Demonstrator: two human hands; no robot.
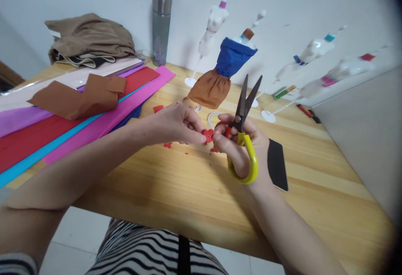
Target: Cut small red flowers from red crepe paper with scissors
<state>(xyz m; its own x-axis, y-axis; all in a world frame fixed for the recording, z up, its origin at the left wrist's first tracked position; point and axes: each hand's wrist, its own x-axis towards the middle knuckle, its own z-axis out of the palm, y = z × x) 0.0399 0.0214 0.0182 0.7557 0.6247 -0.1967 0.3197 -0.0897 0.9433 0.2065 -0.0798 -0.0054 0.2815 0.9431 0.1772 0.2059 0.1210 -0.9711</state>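
Between the fingertips of my left hand (180, 124) is a small red paper flower (208, 136). The fingertips of my right hand (240, 147) meet its other side. Scissors (243, 120) with yellow and red handles hang on my right hand, the thumb through the yellow loop and the blades apart, pointing up and away from the flower. On the table below lie another small red flower (168, 145) and red scraps (214, 150). A white ring (213, 119), perhaps a tape roll, is partly hidden behind my right hand.
Crepe paper sheets (103, 130) and folded brown paper (84, 99) cover the left side, near a brown cloth (94, 38). A flask (161, 25) stands at the back beside a blue-and-brown dressed mannequin (234, 59) and other white mannequins (342, 69). A phone (277, 164) lies right.
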